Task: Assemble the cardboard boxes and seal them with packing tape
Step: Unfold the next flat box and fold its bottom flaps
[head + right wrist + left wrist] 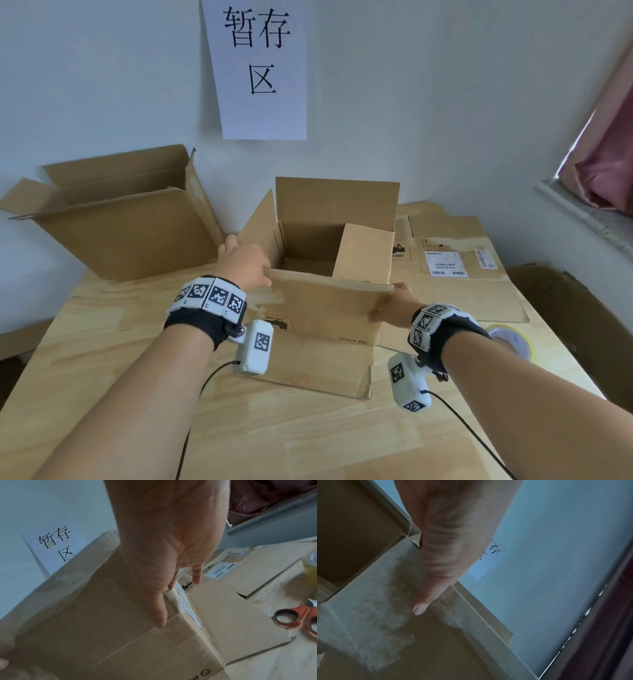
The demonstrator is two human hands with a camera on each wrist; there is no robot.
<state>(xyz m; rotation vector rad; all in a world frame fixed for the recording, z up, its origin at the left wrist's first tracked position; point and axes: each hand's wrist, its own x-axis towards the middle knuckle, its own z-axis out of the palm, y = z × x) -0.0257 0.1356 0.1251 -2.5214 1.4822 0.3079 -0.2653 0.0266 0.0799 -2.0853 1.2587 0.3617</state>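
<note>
Cardboard dominates the head view: two upright open boxes stand on the wooden surface (120, 394), one at the back left (126, 226) and one in the middle (329, 301), plus flattened cartons (462, 274) at the right. The left hand (246, 263) grips the near flap's left corner; the right hand (397, 305) grips its right corner. One tape roll (510, 342) lies behind the right wrist.

From the left wrist, a thumb (426, 599) presses the flap's outer face; the other fingers are hidden.

From the right wrist, thumb (159, 614) outside and fingers (197, 574) behind pinch the flap edge. One pair of red-handled scissors (296, 616) lies beside the tape.
</note>
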